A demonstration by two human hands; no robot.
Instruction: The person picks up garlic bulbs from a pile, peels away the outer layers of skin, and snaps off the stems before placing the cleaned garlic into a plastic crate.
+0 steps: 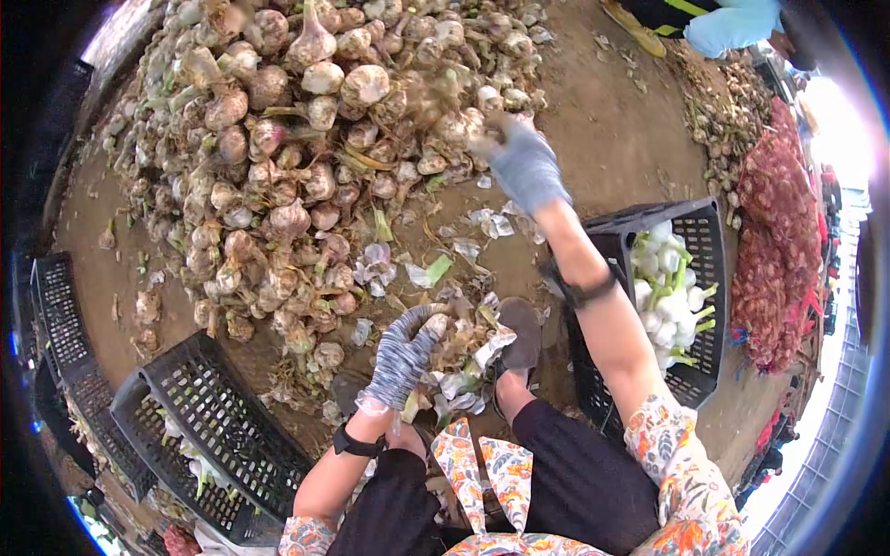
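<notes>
My left hand [403, 357], in a grey knit glove, is low in front of me between my knees. Its fingers are closed around a garlic bulb [436, 325], just over a litter of peeled skins [464, 375]. My right hand [528, 169], gloved too, reaches forward to the right edge of a big heap of unpeeled garlic [287, 185]. Motion smears its fingers, and I cannot tell whether they grip a bulb there.
At my right stands a black crate [709, 278] with peeled white garlic [669, 296] in it. Another black crate [218, 422] is at my left, also with white garlic. Red mesh sacks [779, 250] lie at the far right. A person's foot [635, 28] shows at the top right.
</notes>
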